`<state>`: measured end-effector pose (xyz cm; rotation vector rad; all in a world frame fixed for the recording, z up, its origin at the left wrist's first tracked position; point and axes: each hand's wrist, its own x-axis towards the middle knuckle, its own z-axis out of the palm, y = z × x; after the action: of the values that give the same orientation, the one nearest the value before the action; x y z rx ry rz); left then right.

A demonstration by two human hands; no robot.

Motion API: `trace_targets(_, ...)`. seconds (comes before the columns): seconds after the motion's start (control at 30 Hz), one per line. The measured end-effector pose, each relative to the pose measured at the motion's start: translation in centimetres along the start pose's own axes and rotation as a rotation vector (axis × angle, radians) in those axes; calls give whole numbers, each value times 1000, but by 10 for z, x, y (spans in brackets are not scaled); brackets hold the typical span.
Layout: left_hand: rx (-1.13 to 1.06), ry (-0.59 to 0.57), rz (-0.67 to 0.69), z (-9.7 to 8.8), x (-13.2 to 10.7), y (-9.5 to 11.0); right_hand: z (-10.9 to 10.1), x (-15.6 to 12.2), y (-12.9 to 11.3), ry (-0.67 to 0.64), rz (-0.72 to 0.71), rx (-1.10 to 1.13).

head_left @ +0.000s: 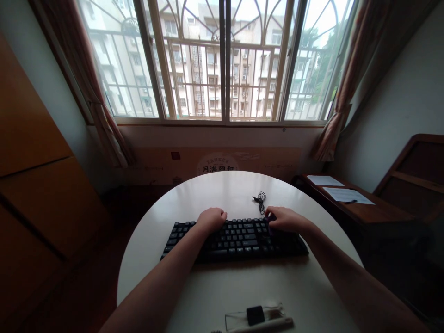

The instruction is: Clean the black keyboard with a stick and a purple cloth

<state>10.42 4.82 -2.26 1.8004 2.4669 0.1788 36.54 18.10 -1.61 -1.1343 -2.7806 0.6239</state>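
Note:
A black keyboard (pixel 239 238) lies across the middle of a round white table (pixel 215 286). My left hand (pixel 211 218) rests on the keyboard's far edge left of centre, fingers curled into a loose fist. At the far right part of the keyboard my right hand (pixel 284 218) lies with its fingers curled down over the top keys. Whether either hand grips anything is hidden under the fingers. A coiled black cable (pixel 260 201) lies on the table just beyond the keyboard, beside my right hand.
Near the table's front edge lie a clear plastic case with a small black block (pixel 255 315) and a white stick-shaped tool (pixel 263 325). A dark wooden desk with papers (pixel 347 194) stands at the right. Wooden cabinets are at the left, a barred window ahead.

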Motion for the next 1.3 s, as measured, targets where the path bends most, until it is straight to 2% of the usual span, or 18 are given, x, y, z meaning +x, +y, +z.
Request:
trace_targets(0.23,-3,3,-7,1,1,-1,5,8,3,18,1,130)
trace_targets(0.47,-2,8,-8,0,1,-1,8,7,-8,92,72,22)
trace_targets(0.73,-9,-7,-13,0,0,-1,7,13,6,15,18,132)
trace_targets(0.93,-12,-8,-11,-1,0,0,8,12,0,126,54,6)
trace_targets(1.13,-6,0,-11,-1,-1,0,5,6,7,24,-46,72)
trace_targets(1.3,-6,3,-6,0,1,-1,-3,-7,2,-49,-54,7)
